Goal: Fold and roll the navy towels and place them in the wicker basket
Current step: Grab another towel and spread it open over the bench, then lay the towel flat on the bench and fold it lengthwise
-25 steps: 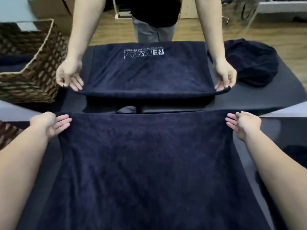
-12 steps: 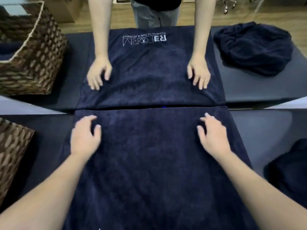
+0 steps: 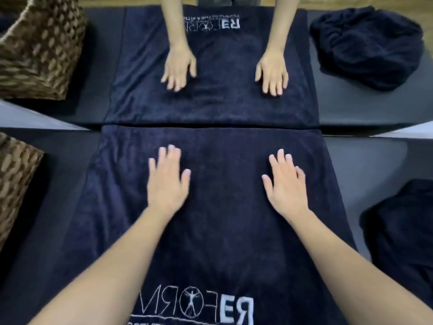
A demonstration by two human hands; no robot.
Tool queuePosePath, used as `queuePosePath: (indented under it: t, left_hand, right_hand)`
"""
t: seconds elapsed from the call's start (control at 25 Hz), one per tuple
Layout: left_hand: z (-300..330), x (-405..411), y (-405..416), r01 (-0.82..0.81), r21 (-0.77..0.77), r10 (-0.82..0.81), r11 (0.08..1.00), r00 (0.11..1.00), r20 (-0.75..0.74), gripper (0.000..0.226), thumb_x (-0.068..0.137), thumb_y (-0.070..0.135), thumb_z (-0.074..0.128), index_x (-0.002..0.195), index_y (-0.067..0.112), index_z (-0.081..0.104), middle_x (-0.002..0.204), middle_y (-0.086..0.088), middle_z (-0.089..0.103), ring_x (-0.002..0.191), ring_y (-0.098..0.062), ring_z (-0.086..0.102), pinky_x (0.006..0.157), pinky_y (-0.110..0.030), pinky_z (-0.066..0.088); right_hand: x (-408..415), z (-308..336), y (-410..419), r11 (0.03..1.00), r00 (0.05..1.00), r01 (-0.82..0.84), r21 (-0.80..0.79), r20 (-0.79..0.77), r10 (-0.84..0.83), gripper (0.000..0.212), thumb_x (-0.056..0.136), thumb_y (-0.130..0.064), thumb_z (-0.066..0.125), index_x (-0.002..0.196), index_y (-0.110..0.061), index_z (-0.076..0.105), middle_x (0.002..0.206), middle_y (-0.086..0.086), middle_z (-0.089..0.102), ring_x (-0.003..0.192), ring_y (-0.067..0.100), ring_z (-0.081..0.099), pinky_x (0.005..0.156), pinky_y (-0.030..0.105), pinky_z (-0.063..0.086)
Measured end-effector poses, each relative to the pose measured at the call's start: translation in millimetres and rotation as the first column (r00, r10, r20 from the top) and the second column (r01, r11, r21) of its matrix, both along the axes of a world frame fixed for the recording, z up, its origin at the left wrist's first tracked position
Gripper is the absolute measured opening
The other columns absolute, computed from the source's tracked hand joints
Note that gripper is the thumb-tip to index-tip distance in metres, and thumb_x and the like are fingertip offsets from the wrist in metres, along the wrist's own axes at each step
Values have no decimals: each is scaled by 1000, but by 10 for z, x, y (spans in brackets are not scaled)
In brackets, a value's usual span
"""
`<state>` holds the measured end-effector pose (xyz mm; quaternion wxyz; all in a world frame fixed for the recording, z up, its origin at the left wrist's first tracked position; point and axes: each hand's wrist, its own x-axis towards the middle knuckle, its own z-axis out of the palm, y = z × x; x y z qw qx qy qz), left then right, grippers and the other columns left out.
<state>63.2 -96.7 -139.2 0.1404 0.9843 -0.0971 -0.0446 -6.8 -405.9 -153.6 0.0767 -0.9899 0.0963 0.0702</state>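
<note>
A navy towel with a white logo near my body lies spread flat on the dark table in front of me. My left hand rests flat on it, fingers straight and spread. My right hand lies flat on it too, a little to the right of centre. One wicker basket stands at my left edge. A heap of crumpled navy towels sits at my right.
Across from me another person presses both hands on a second navy towel with a logo. A second wicker basket stands at the far left, and another navy towel heap at the far right.
My hands let go of the towel's far corners, moved inward and now lie flat on the cloth nearer its middle. The person opposite did the same. The camera tipped downward.
</note>
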Motion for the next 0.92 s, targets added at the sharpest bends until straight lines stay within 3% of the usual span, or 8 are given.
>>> queuePosePath:
  t: [0.12,0.28,0.36,0.44,0.6,0.68,0.8,0.92]
  left_hand:
    - [-168,-670,-490,275,88,-270,957,961,-64,66,102,50,27,160,17,23,168,-1,16,156,-26,6,125,-52,12]
    - [-209,-806,-660,151,251,-101,956,974,-203,66,104,53,14,162,23,3,169,3,-7,155,-25,-12,126,-50,2]
    - [-92,-979,-938,88,232,-44,969,981,-189,65,105,47,25,162,19,10,170,-3,-1,156,-28,-6,125,-51,5]
    - [22,-1299,-1397,152,150,-127,977,978,-163,63,102,44,37,159,18,27,169,-4,14,156,-27,5,125,-52,9]
    - [-54,-2300,-2417,273,38,-265,961,952,-155,66,94,56,44,148,18,49,162,-3,33,153,-27,21,123,-54,13]
    - [-121,-2791,-2946,178,35,-169,983,969,-181,77,90,67,42,149,17,48,163,-5,31,154,-27,18,123,-56,11]
    - [-125,-3394,-3572,-52,62,66,997,967,-247,91,86,75,43,153,13,40,163,-6,30,154,-28,17,123,-55,12]
    - [-65,-3708,-3829,-311,-3,306,950,937,-171,67,93,59,51,144,15,48,150,-2,45,142,-27,40,115,-46,32]
  right_hand:
    - [-345,-35,-294,1000,989,15,2,-150,-15,65,104,-57,25,161,-30,11,170,-2,-2,156,25,-1,123,48,12]
    - [-469,85,-1123,951,906,310,14,-306,-291,70,103,-59,29,161,-30,5,170,-3,-4,156,27,1,120,54,18]
    - [-580,158,-1331,933,902,359,16,-262,-343,70,102,-54,41,160,-19,19,167,6,16,149,34,19,113,54,28]
    - [-644,181,-1378,908,903,414,54,-151,-403,65,99,-49,54,150,-12,39,150,14,38,133,40,37,105,52,36]
    - [-545,172,-1438,826,892,451,338,-147,-427,26,91,-34,68,107,-14,63,114,12,63,111,36,56,92,41,46]
    - [-499,200,-1522,777,895,447,443,-214,-392,14,87,-25,67,85,-13,60,91,10,65,91,34,60,76,33,45]
    - [-455,277,-1679,781,930,364,507,-251,-270,16,88,-23,64,85,-10,55,84,8,59,79,30,54,71,35,44]
    - [-475,291,-1765,703,921,381,600,-317,-228,20,90,-21,61,80,-16,43,78,8,54,67,27,52,66,39,52]
